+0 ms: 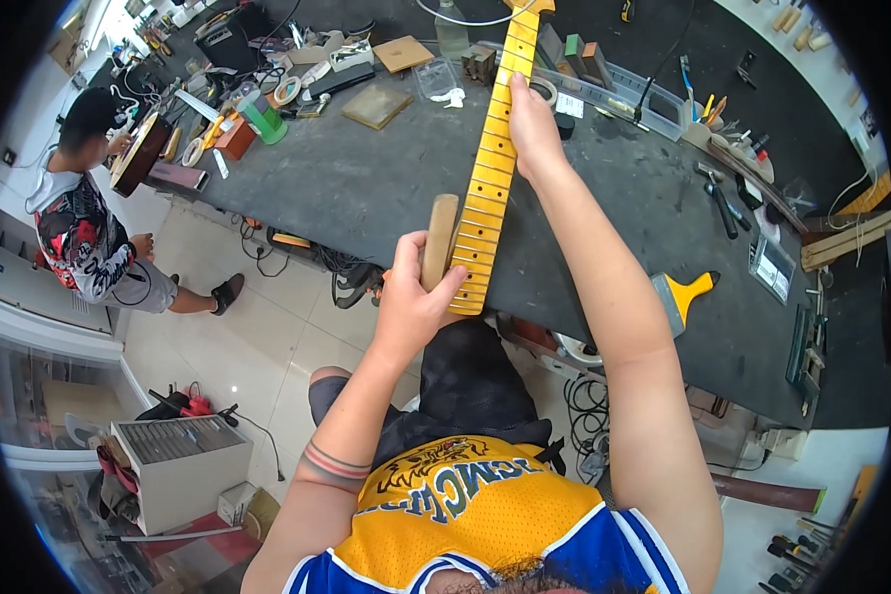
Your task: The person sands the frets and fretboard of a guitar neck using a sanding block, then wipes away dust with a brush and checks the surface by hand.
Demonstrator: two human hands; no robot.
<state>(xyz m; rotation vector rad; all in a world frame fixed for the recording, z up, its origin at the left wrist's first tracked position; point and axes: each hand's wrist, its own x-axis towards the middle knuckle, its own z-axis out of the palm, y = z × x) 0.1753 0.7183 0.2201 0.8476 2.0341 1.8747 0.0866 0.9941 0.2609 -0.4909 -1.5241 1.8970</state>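
A yellow guitar neck [489, 178] with dark dot inlays and metal frets slants across the middle, its headstock end away from me. My right hand [536, 131] is closed around the neck near the headstock, thumb along its edge. In my left hand [413, 305] is a brown, long wooden block [440, 238] with a rounded end, held upright against the near left side of the neck. My left thumb reaches over to the frets near the neck's lower end. The underside of the block is hidden from view.
The dark workbench [366, 158] carries a green bottle [260, 117], a flat square board [377, 105], a yellow-handled brush [688, 295] and pliers [723, 208]. A person [89, 198] stands at the far left with a guitar [141, 153]. A white cabinet [183, 465] stands on the floor.
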